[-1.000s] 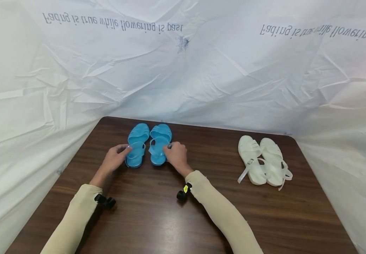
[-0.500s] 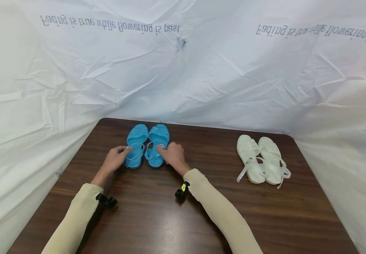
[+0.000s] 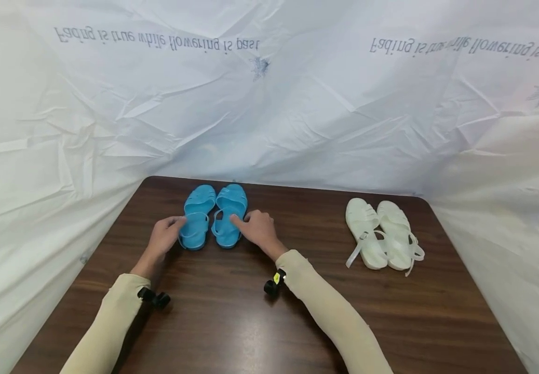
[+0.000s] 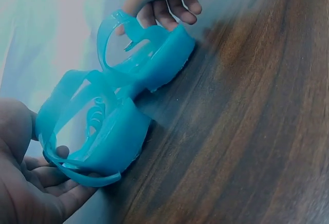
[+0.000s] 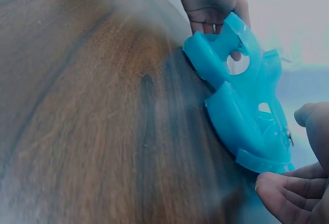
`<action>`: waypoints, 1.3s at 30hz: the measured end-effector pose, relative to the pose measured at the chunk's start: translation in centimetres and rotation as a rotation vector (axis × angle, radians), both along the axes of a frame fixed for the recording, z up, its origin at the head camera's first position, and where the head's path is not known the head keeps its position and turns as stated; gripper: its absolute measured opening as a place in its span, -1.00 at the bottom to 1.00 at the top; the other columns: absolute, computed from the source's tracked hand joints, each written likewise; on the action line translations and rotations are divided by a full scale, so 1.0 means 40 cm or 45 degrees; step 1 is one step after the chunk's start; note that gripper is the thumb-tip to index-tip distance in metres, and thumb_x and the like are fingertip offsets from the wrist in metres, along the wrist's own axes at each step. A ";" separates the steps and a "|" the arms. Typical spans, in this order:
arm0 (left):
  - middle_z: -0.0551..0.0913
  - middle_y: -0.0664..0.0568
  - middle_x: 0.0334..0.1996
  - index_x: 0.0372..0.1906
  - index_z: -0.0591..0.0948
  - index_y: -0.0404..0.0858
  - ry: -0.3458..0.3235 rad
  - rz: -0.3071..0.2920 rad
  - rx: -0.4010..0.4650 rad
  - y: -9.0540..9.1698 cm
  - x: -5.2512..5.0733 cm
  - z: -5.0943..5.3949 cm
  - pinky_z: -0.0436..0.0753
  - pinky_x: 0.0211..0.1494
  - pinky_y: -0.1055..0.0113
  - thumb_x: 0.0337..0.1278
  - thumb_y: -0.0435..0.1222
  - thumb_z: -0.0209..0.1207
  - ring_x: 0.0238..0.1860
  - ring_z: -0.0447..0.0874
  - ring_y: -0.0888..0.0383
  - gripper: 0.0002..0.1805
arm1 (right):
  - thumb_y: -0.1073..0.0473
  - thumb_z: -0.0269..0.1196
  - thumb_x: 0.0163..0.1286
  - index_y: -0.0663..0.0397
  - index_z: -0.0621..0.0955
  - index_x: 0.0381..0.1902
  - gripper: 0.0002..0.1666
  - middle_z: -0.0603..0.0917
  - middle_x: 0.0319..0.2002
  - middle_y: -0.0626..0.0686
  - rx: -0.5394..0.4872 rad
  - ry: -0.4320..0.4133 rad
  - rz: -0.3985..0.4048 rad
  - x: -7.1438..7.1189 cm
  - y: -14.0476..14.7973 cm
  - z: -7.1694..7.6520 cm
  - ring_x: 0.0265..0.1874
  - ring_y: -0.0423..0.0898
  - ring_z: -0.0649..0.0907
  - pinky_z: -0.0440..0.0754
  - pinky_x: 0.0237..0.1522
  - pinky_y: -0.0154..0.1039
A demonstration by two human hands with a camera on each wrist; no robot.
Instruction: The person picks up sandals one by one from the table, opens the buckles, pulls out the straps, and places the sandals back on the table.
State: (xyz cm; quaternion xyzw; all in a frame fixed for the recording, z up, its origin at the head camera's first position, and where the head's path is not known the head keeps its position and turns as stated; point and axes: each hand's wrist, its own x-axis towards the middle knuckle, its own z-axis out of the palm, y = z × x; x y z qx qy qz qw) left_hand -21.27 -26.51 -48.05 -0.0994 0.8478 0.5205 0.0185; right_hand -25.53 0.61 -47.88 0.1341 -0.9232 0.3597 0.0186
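Note:
Two blue jelly sandals (image 3: 194,228) (image 3: 226,228) lie side by side at the table's far left, toes pointing away. At the left sandal's outer side, my left hand (image 3: 164,236) has its thumb by the heel edge; in the left wrist view its loosely extended fingers touch the blue strap (image 4: 97,179). Beside the other sandal's heel is my right hand (image 3: 260,228). In the right wrist view, its fingers (image 5: 288,188) touch the strap end (image 5: 262,163) while the thumb stands apart. Both sandals rest on the wood, their heel straps standing up in loops.
A pair of white sandals (image 3: 362,218) (image 3: 393,218) lies on the right of the brown table (image 3: 251,311), straps loose. White sheeting (image 3: 269,114) with printed lettering hangs behind and at both sides. A black camera (image 3: 271,285) is strapped to the right sleeve.
The right sandal has shifted slightly left, its heel nearer the other sandal. Its strap has been let go by my right hand, whose fingers have loosened. My left hand stays at its sandal.

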 end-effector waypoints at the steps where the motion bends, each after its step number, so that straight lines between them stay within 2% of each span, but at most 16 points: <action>1: 0.36 -0.37 0.43 0.44 0.36 -0.48 0.009 0.011 0.016 -0.001 0.002 -0.001 0.33 0.45 -0.19 0.60 0.02 -0.08 0.47 0.28 -0.25 -0.31 | -0.40 0.18 0.43 -0.03 0.41 -0.80 -0.23 0.30 -0.83 -0.09 0.002 0.016 0.001 0.001 0.003 0.002 -0.79 -0.12 0.43 0.35 -0.65 -0.28; 4: 0.36 -0.37 0.43 0.44 0.37 -0.49 0.037 0.042 0.053 -0.005 0.004 -0.003 0.32 0.46 -0.17 0.61 0.02 -0.08 0.48 0.27 -0.24 -0.31 | -0.39 0.19 0.43 0.00 0.57 -0.68 -0.31 0.37 -0.81 -0.10 -0.001 0.053 0.007 0.004 0.012 0.010 -0.76 -0.14 0.47 0.41 -0.61 -0.27; 7: 0.36 -0.37 0.44 0.44 0.36 -0.51 0.065 0.060 0.081 -0.008 0.006 0.000 0.28 0.49 -0.16 0.61 0.01 -0.09 0.50 0.24 -0.23 -0.31 | -0.36 0.22 0.43 0.06 0.74 -0.39 -0.40 0.50 -0.75 -0.11 -0.016 0.066 0.007 0.009 0.022 0.016 -0.70 -0.18 0.53 0.48 -0.53 -0.27; 9: 0.35 -0.36 0.45 0.44 0.35 -0.51 0.074 0.066 0.102 -0.009 0.007 0.004 0.24 0.52 -0.15 0.62 0.01 -0.10 0.52 0.21 -0.21 -0.31 | -0.33 0.25 0.43 0.08 0.77 -0.19 -0.43 0.59 -0.67 -0.12 -0.030 0.073 0.005 0.012 0.029 0.018 -0.67 -0.21 0.56 0.52 -0.48 -0.27; 11: 0.34 -0.35 0.46 0.45 0.34 -0.50 0.076 0.071 0.120 -0.012 0.009 0.009 0.22 0.53 -0.14 0.62 0.02 -0.11 0.53 0.19 -0.21 -0.30 | -0.28 0.27 0.44 0.09 0.77 -0.09 -0.45 0.66 -0.58 -0.13 -0.045 0.091 0.008 0.014 0.032 0.021 -0.63 -0.23 0.58 0.54 -0.43 -0.26; 15: 0.32 -0.35 0.47 0.46 0.33 -0.50 0.096 0.088 0.149 -0.014 0.015 0.021 0.19 0.54 -0.14 0.62 0.02 -0.11 0.54 0.17 -0.20 -0.29 | -0.20 0.29 0.45 0.06 0.77 -0.03 -0.53 0.75 -0.40 -0.11 -0.087 0.154 0.042 0.018 0.033 0.028 -0.52 -0.25 0.62 0.59 -0.36 -0.25; 19: 0.37 -0.34 0.44 0.44 0.36 -0.51 0.138 0.124 0.182 -0.015 0.023 0.037 0.26 0.50 -0.11 0.61 0.00 -0.09 0.48 0.25 -0.16 -0.32 | -0.16 0.28 0.47 0.06 0.76 0.01 -0.55 0.78 -0.29 -0.07 -0.138 0.198 0.102 0.027 0.023 0.044 -0.39 -0.25 0.68 0.65 -0.31 -0.26; 26: 0.45 -0.31 0.39 0.39 0.44 -0.51 0.235 0.186 0.177 -0.006 0.044 0.090 0.32 0.47 -0.08 0.60 0.00 -0.05 0.43 0.34 -0.10 -0.34 | -0.22 0.22 0.51 0.03 0.75 0.05 -0.51 0.78 -0.24 -0.08 -0.198 0.187 0.213 0.053 0.000 0.078 -0.35 -0.27 0.68 0.63 -0.37 -0.33; 34: 0.45 -0.29 0.39 0.38 0.45 -0.50 0.286 0.149 0.302 0.060 0.078 0.165 0.29 0.49 -0.08 0.58 0.02 -0.01 0.42 0.34 -0.08 -0.32 | -0.39 0.16 0.47 -0.01 0.64 0.28 -0.29 0.78 -0.01 -0.04 -0.299 0.097 0.270 0.084 -0.018 0.128 -0.16 -0.25 0.74 0.71 -0.19 -0.27; 38: 0.45 -0.27 0.39 0.38 0.45 -0.48 0.260 0.100 0.372 0.105 0.093 0.186 0.26 0.50 -0.04 0.58 0.00 0.00 0.40 0.34 -0.03 -0.35 | -0.43 0.11 0.47 0.00 0.56 0.38 -0.20 0.74 0.12 0.00 -0.331 0.038 0.291 0.094 -0.022 0.145 -0.06 -0.20 0.75 0.73 -0.08 -0.20; 39: 0.46 -0.27 0.38 0.37 0.46 -0.48 0.251 0.090 0.388 0.115 0.097 0.188 0.28 0.49 -0.03 0.58 0.00 0.01 0.38 0.35 -0.02 -0.36 | -0.43 0.10 0.48 0.01 0.54 0.39 -0.19 0.75 0.09 0.01 -0.343 0.018 0.293 0.097 -0.022 0.147 -0.08 -0.19 0.76 0.73 -0.08 -0.19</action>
